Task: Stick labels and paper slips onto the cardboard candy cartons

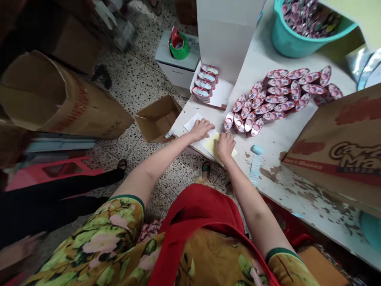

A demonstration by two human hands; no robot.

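Both hands are down at the near left corner of the bench (285, 190). The left hand (201, 129) lies flat and loose on a white sheet (193, 120), fingers spread, gripping nothing. The right hand (224, 145) presses on a yellow sheet (212, 146) just beside it, fingers curled at the far edge; whether they pinch that edge or only rest on it, I cannot tell.

To do this well, I'd say: keep the left palm as the anchor so the white sheet doesn't slide off the corner, and work the yellow one with fingertips only, because the cluster of shiny boat-shaped pieces (279, 95) sits just beyond the knuckles and a wide sweep would scatter the nearest row.

Now the blind spots. How many sheets lie stacked under the palms is hidden. The teal tub (285, 39) at the far right is cut off at the top, so its fill is a guess. The white box (222, 93) holding four more pieces has its tall flap blocking what lies behind. The small blue item (257, 149) near the right wrist is too small to identify.
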